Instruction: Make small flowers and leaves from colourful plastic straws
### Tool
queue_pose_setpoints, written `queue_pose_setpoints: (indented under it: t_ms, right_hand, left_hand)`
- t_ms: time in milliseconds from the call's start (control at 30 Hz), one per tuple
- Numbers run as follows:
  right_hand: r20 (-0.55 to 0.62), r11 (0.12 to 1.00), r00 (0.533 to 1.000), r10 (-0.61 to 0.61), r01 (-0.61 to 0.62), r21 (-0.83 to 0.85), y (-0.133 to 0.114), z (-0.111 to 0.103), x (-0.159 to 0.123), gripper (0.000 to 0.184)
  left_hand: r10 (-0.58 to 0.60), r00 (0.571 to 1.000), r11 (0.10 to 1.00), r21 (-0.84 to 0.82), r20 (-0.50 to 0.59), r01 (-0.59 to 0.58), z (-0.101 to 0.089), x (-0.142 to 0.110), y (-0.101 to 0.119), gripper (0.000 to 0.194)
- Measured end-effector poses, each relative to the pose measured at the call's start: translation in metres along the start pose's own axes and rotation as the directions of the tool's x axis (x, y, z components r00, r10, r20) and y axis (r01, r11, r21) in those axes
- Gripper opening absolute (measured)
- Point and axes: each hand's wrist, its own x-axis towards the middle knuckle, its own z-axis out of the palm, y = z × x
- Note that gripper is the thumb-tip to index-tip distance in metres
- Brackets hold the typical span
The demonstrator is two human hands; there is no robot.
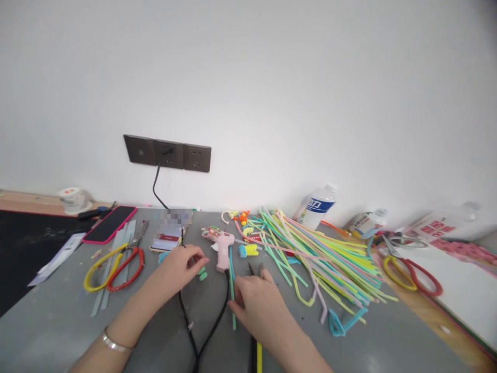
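Glue gun [223,253], pink: between the hands, black cord [227,291] crossing between forearms. Left hand [185,267]: thumb and fingers nearly meeting, contents unclear. Right hand [257,299]: curled over black-and-yellow-handled tool [259,357], grip hidden. Chenille stems [322,249]: heaped rightward, bottle [316,208] behind. Scissors [131,247]: left of left hand.
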Motion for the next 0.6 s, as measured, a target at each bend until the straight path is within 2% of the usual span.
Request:
queue_pose_setpoints:
  t_ms: [100,200,433,600]
  right_hand:
    - [0.082,0.993,0.994,0.068,-0.060,-0.102,-0.009,0.001,-0.004,0.017]
    - [0.117,0.988,0.989,0.093,-0.078,-0.131,-0.010,0.002,-0.004,0.020]
    - [0.072,0.985,0.993,0.098,-0.087,-0.150,-0.009,-0.002,-0.007,0.021]
    - [0.067,0.984,0.991,0.113,-0.102,-0.143,-0.017,0.005,-0.003,0.023]
  left_hand:
    - [-0.013,1.000,1.000,-0.010,-0.018,0.012,-0.001,0.001,-0.001,0.027]
    - [-0.012,0.999,1.000,-0.013,-0.040,0.011,0.000,0.002,-0.001,0.026]
    - [-0.001,0.999,1.000,-0.005,-0.035,0.000,0.000,0.002,0.001,0.025]
    - [0.024,0.999,1.000,-0.009,-0.040,-0.024,0.001,0.002,-0.001,0.023]
